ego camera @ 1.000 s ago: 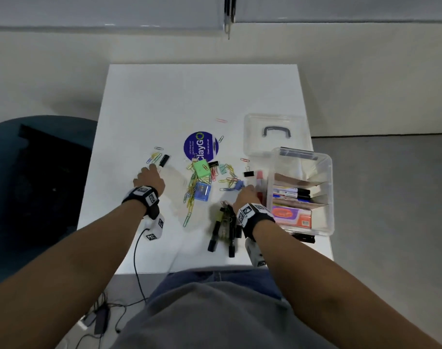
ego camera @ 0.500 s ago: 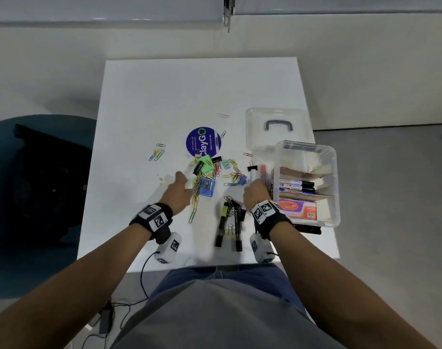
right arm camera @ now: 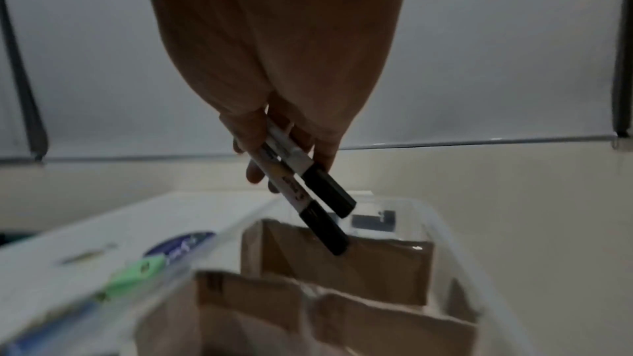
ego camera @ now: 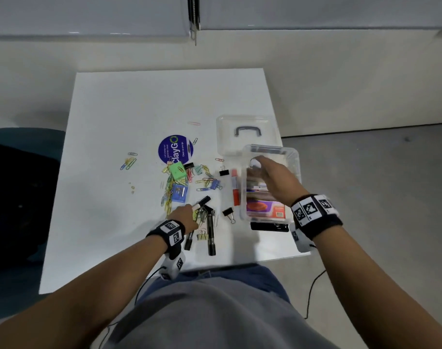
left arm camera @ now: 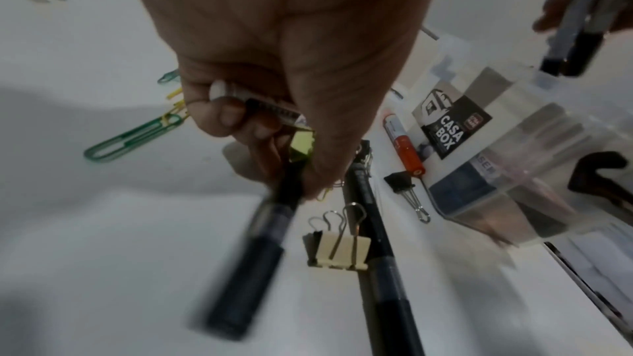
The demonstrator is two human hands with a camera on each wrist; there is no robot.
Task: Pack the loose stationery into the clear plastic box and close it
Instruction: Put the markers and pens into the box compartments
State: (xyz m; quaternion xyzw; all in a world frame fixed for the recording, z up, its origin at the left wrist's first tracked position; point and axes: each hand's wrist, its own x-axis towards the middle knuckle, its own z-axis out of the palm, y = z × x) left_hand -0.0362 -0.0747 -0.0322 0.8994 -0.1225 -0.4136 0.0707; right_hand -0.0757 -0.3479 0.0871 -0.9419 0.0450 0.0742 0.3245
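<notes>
The clear plastic box (ego camera: 296,162) stands open at the table's right edge, with cardboard dividers (right arm camera: 342,267) and markers inside. My right hand (ego camera: 257,165) hovers over it and pinches two white markers with black caps (right arm camera: 308,186), caps pointing down into the far compartment. My left hand (ego camera: 194,210) is down near the front edge. It grips a white marker (left arm camera: 260,107) together with a black pen (left arm camera: 253,253). A second black pen (left arm camera: 380,253) lies beside them. The lid (ego camera: 245,132) with a grey handle lies behind the box.
Coloured paper clips (ego camera: 174,182), a green block (ego camera: 177,171) and a small blue case (ego camera: 180,193) are piled mid-table by a round purple sticker (ego camera: 175,148). A red marker (ego camera: 235,187) and black binder clips (ego camera: 224,171) lie left of the box. A cream clip (left arm camera: 339,251) sits between the pens.
My right hand rose from the table beside the box to above it, carrying two markers. My left hand moved from the far-left paper clips to the pens near the front edge and took hold.
</notes>
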